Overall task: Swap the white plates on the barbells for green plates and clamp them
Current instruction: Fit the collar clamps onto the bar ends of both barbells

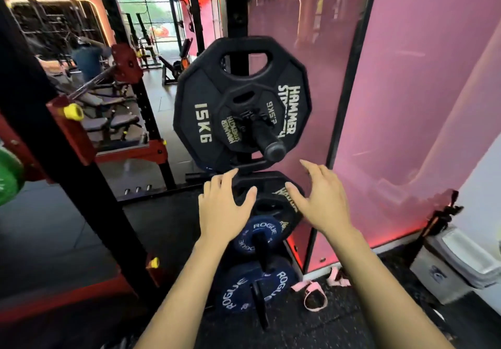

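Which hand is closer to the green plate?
The left hand, probably. The green plate shows only at the far left edge, on that hand's side. The right hand is farther away. Both hands are open and hold nothing.

Two bare hands, left hand [223, 207] and right hand [324, 199], reach toward a vertical black plate rack [237, 17] carrying four visible black twelve-sided Hammer Strength plates: one large 15 kg plate [200, 110], one small plate [233, 126] and two lower plates [271, 186]. Two blue round Rogue plates [260, 229] hang below. One green round plate [8, 175] shows at the left edge. Two pink fabric straps [311, 294] lie on the floor.
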